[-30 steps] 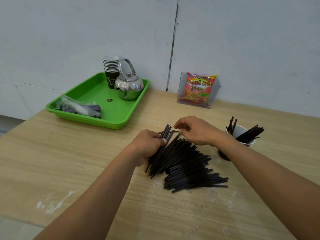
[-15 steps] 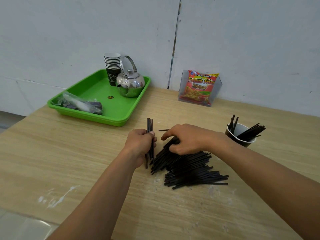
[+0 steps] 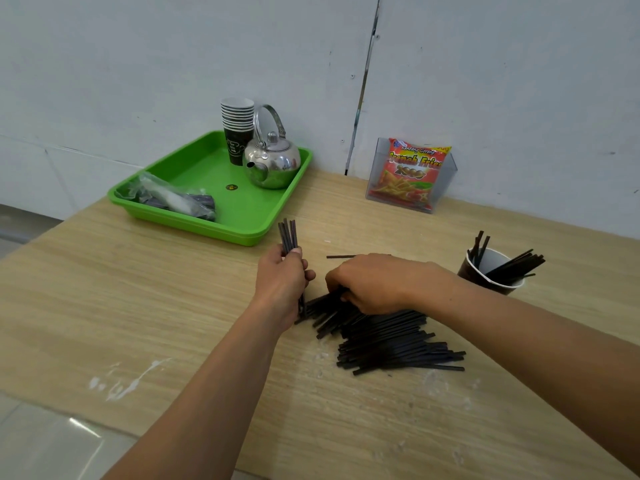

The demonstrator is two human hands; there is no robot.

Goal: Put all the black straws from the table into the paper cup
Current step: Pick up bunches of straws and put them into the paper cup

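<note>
Early, I judge | cup (image 3: 479,277), table's right edge: few straws (image 3: 514,266) in | left hand (image 3: 282,278) clamped on bundle (image 3: 288,233) | right hand (image 3: 374,285) fingers curled on pile (image 3: 388,341), mid-table: most left

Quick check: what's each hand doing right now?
Left hand: closed, holding an upright straw bundle.
Right hand: fingers curled into the straw pile, gripping some.

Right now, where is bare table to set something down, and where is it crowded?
Bare table lies left of the left hand, which grips a straw bundle, this side of the green tray. Another free strip runs between the snack holder and the paper cup. Crowded: the straw pile around the right hand.
</note>
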